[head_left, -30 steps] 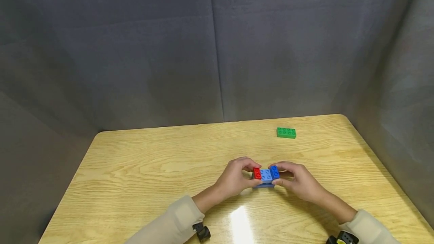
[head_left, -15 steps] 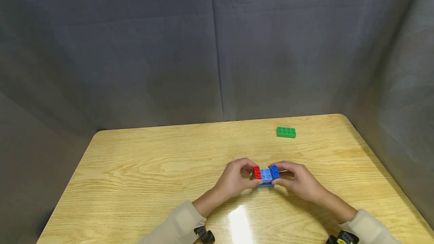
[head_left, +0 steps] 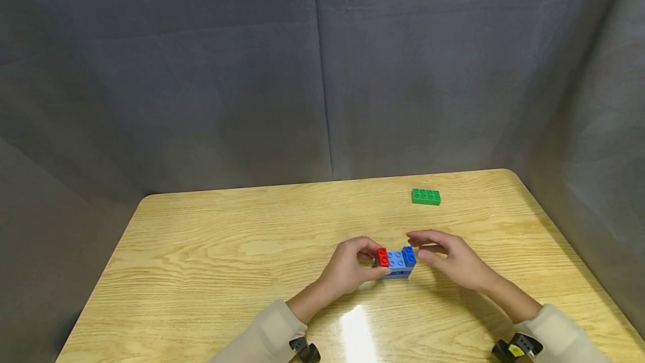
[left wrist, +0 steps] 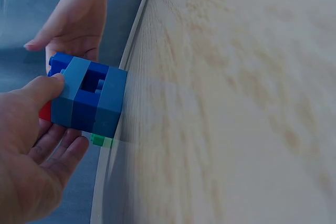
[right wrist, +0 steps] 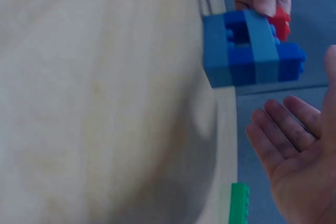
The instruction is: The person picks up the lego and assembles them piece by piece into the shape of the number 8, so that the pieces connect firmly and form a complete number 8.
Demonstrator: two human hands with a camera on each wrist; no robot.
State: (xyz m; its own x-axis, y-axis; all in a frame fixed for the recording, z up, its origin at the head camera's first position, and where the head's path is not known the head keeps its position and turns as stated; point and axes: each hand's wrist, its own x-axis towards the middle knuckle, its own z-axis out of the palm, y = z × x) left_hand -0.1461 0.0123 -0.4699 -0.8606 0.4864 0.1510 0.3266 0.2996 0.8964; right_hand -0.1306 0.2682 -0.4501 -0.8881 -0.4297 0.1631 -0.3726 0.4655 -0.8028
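Observation:
A stack of toy building bricks stands on the table, light blue and dark blue layers with a gap through the middle. On top, a red brick sits at the left end and a dark blue brick at the right end. My left hand grips the stack's left end, thumb in front and fingers behind; the thumb on the light blue layer shows in the left wrist view. Just right of the stack, my right hand is apart from it, its fingers extended and holding nothing, as the right wrist view confirms.
A green brick lies farther back on the wooden table, beyond the right hand. Grey cloth hangs behind the table and along its sides.
My right hand has let go of the stack's right end and moved off to the right, its fingers spreading. The left hand keeps its grip, and the stack has hardly moved.

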